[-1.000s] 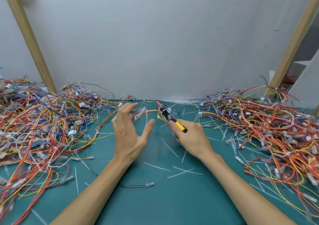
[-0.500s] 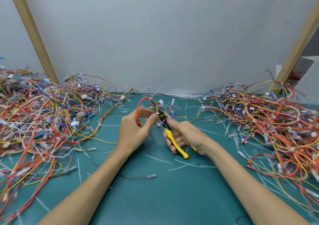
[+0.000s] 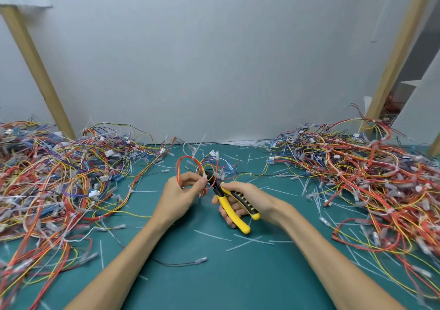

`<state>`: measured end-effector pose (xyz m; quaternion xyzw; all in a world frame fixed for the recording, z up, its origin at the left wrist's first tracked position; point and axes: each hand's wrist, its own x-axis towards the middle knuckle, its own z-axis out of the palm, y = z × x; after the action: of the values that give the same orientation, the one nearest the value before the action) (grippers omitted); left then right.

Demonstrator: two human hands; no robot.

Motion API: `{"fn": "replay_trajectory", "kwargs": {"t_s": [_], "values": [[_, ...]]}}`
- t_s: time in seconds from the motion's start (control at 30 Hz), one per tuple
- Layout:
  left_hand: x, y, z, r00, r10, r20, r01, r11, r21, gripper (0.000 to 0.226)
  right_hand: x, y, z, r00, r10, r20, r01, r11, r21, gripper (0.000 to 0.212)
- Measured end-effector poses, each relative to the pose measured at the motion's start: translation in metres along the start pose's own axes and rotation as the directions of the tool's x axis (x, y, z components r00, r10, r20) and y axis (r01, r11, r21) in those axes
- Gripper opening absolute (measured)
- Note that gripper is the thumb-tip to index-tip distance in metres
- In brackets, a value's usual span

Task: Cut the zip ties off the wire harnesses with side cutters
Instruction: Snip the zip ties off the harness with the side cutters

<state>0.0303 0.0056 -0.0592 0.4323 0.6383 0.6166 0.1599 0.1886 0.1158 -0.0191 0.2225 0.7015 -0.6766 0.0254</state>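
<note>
**Cutters at the tie, ready to snip**

Closest to me, the green bench [image 3: 214, 290] has a loose black wire [image 3: 181, 264] and many white cut tie bits [image 3: 214, 236] lying on it. I think the bits lie there because that is where they drop after a snip.

Next come my two hands, held near each other over the middle of the bench. My left hand [image 3: 177, 196] pinches a small wire harness [image 3: 188, 167] between thumb and fingers [image 3: 190, 178], right by what looks like a white zip tie [image 3: 204, 180]. Holding it there keeps the tie steady and turned toward the tool. My right hand [image 3: 252, 199] has its fingers curled round the yellow side cutters [image 3: 234, 214]. The handles stand apart, so I guess the blades are open at the tie. The tip is too small for me to be sure.

Farther out, a big left pile [image 3: 59, 178] and a big right pile [image 3: 357, 174] of harnesses sit on each side, within easy reach. I cannot tell which pile is done. Behind it all is a plain grey wall [image 3: 214, 59].
</note>
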Motion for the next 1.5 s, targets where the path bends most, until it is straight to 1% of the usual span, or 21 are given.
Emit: {"fn": "replay_trajectory", "kwargs": {"t_s": [0.1,0.23,0.33,0.4,0.5,0.57,0.63,0.67,0.73,0.8,0.83,0.9,0.93,1.0,1.1,1.23,1.3,1.4,1.5], "values": [[0.003,-0.002,0.0,1.0,-0.005,0.012,0.005,1.0,0.003,0.02,-0.001,-0.002,-0.001,0.999,-0.016,0.035,0.014,0.999,0.037,0.052],[0.002,-0.002,0.0,1.0,-0.015,0.015,0.015,1.0,-0.018,0.019,-0.003,-0.002,-0.003,0.997,-0.032,0.073,0.028,0.998,0.065,0.064],[0.001,0.001,-0.004,0.999,-0.041,0.012,0.042,0.999,-0.034,0.019,-0.004,-0.001,0.001,0.997,-0.059,0.049,0.056,0.996,0.071,0.061],[0.001,0.003,-0.005,0.998,-0.064,-0.001,0.064,0.997,-0.045,0.021,-0.002,0.0,0.006,0.997,-0.081,0.001,0.081,0.996,0.046,0.054],[0.001,0.006,-0.004,0.996,-0.089,-0.031,0.085,0.991,-0.099,0.022,0.002,0.003,0.021,0.978,-0.148,-0.146,0.143,0.989,-0.039,0.038],[0.001,0.007,-0.003,0.995,-0.095,-0.042,0.087,0.984,-0.156,0.02,0.004,0.008,0.032,0.947,-0.224,-0.229,0.216,0.975,-0.06,0.031],[0.002,0.008,-0.004,0.994,-0.081,-0.067,0.069,0.983,-0.173,0.017,0.004,0.011,0.039,0.915,-0.288,-0.281,0.273,0.958,-0.092,0.031],[0.003,0.008,-0.005,0.994,-0.069,-0.081,0.054,0.983,-0.176,0.016,0.004,0.011,0.041,0.896,-0.321,-0.306,0.294,0.947,-0.131,0.032],[0.004,0.005,-0.008,0.994,-0.053,-0.094,0.035,0.981,-0.189,0.017,0.006,0.015,0.047,0.843,-0.4,-0.36,0.319,0.91,-0.264,0.029],[0.005,0.003,-0.01,0.996,-0.051,-0.075,0.032,0.971,-0.238,0.021,0.01,0.021,0.056,0.773,-0.471,-0.424,0.307,0.864,-0.399,0.024],[0.005,0.002,-0.012,0.996,-0.059,-0.064,0.038,0.959,-0.282,0.021,0.013,0.025,0.061,0.733,-0.501,-0.459,0.29,0.841,-0.456,0.028],[0.006,0.0,-0.014,0.995,-0.081,-0.06,0.053,0.926,-0.374,0.01,0.017,0.029,0.066,0.669,-0.57,-0.477,0.247,0.776,-0.581,0.046],[0.007,-0.001,-0.015,0.993,-0.097,-0.06,0.065,0.913,-0.403,0.005,0.019,0.03,0.064,0.657,-0.593,-0.465,0.233,0.747,-0.623,0.056],[0.006,-0.002,-0.017,0.99,-0.128,-0.06,0.09,0.9,-0.426,0.006,0.021,0.031,0.06,0.659,-0.618,-0.43,0.23,0.709,-0.667,0.063],[0.006,-0.002,-0.019,0.988,-0.146,-0.041,0.115,0.895,-0.43,0.005,0.021,0.033,0.06,0.65,-0.637,-0.415,0.232,0.686,-0.69,0.058],[0.006,0.0,-0.024,0.989,-0.15,0.005,0.138,0.894,-0.427,0.007,0.019,0.033,0.062,0.632,-0.615,-0.472,0.22,0.726,-0.651,0.05],[0.006,-0.001,-0.024,0.988,-0.155,0.007,0.145,0.901,-0.408,0.018,0.018,0.032,0.061,0.628,-0.603,-0.492,0.219,0.744,-0.631,0.047],[0.007,-0.003,-0.024,0.985,-0.172,-0.01,0.154,0.906,-0.393,0.034,0.017,0.031,0.06,0.609,-0.605,-0.513,0.201,0.743,-0.638,0.045],[0.006,-0.002,-0.024,0.985,-0.172,-0.007,0.152,0.893,-0.424,0.029,0.016,0.03,0.06,0.601,-0.611,-0.515,0.175,0.729,-0.662,0.049]]}}
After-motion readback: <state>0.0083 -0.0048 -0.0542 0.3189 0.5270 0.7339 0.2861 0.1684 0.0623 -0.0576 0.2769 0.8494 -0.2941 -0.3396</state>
